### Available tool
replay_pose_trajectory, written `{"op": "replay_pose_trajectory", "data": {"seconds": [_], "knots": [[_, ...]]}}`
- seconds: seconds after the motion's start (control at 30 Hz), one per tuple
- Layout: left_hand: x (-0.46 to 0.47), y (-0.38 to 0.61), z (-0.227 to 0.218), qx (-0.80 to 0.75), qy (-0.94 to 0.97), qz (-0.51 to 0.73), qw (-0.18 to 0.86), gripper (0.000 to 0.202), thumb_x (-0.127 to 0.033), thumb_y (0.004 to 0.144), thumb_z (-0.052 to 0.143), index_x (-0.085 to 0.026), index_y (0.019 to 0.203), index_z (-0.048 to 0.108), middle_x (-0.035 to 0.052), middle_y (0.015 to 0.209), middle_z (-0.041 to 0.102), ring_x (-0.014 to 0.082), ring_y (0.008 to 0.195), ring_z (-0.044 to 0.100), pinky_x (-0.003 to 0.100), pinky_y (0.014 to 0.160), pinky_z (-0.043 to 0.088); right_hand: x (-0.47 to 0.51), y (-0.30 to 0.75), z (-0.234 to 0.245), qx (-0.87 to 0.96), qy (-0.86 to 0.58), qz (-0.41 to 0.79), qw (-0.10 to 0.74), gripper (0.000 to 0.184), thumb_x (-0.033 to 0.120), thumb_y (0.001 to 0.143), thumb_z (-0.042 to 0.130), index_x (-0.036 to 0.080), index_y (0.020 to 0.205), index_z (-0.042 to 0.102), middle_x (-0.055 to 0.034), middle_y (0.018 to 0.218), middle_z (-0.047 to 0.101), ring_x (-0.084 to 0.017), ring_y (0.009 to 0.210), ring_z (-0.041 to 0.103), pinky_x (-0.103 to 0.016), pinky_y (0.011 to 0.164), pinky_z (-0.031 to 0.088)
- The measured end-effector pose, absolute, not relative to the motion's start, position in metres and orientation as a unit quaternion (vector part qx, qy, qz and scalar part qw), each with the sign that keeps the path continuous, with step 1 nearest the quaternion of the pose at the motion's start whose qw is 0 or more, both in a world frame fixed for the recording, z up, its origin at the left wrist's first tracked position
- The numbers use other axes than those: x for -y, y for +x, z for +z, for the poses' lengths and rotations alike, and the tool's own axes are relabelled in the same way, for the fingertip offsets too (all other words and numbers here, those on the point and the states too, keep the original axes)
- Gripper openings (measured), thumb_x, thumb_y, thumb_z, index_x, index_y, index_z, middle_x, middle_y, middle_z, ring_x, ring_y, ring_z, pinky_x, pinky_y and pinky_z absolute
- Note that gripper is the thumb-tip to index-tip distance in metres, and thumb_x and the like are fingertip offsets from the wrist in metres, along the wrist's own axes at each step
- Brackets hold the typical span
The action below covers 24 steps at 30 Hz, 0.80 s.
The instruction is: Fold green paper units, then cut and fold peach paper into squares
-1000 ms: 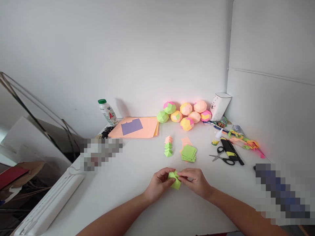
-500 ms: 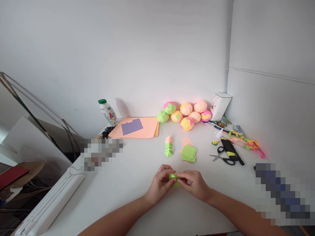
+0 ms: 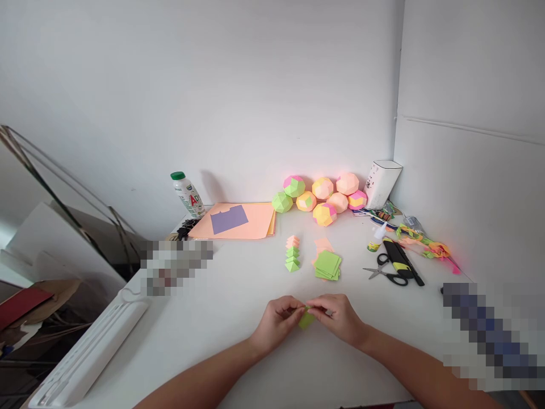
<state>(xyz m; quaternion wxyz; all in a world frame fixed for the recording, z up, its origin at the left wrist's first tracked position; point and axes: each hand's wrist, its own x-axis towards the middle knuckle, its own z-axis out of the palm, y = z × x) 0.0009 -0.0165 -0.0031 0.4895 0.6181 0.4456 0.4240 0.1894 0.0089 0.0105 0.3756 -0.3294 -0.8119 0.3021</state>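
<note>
My left hand and my right hand meet over the near middle of the white table. Between their fingertips they pinch a small piece of green paper, whose lower part shows under the fingers; its exact folds are hidden. Beyond them lies a stack of green paper squares, with peach paper squares partly under it. To its left runs a row of folded paper units, green ones in front and peach ones behind.
Several faceted paper balls are piled against the wall. Scissors, a cutter and a glue bottle lie to the right. Peach sheets and a white bottle stand back left. A long white device borders the left edge.
The green paper has turned between my fingers, so its folded upper part no longer shows and a flap hangs below. My left fingers have closed in tighter towards my right.
</note>
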Motion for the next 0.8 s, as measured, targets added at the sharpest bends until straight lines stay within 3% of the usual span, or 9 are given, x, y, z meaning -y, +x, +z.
{"op": "replay_pose_trajectory", "data": {"seconds": [0.17,0.4,0.8], "knots": [[0.0160,-0.0005,-0.0038,-0.443,0.624,0.426,0.482,0.027,-0.040,0.084,0.057,-0.015,0.076,0.067,0.0053,0.076,0.067,0.0154,0.070,0.061,0.025,0.065,0.048,-0.0084,0.1883,0.0133,0.782,-0.364,0.383,0.330,0.023,0.033,0.086,0.056,0.016,0.082,0.072,-0.0044,0.064,0.068,-0.015,0.057,0.062,-0.024,0.051,0.050],[0.0173,-0.0010,-0.0013,-0.417,0.644,0.451,0.457,0.023,-0.036,0.085,0.058,-0.018,0.084,0.072,0.0070,0.080,0.071,0.0174,0.073,0.064,0.028,0.067,0.050,-0.0070,0.1859,0.0125,0.702,-0.367,0.511,0.334,0.025,0.040,0.082,0.061,0.018,0.079,0.073,-0.0025,0.068,0.067,-0.015,0.061,0.061,-0.027,0.058,0.057],[0.0167,-0.0016,-0.0001,-0.404,0.644,0.458,0.461,0.022,-0.034,0.085,0.058,-0.018,0.084,0.073,0.0074,0.080,0.072,0.0176,0.072,0.065,0.027,0.066,0.050,-0.0074,0.1865,0.0089,0.662,-0.377,0.558,0.329,0.025,0.040,0.079,0.065,0.016,0.079,0.073,-0.0034,0.071,0.067,-0.015,0.063,0.062,-0.028,0.058,0.056]]}}
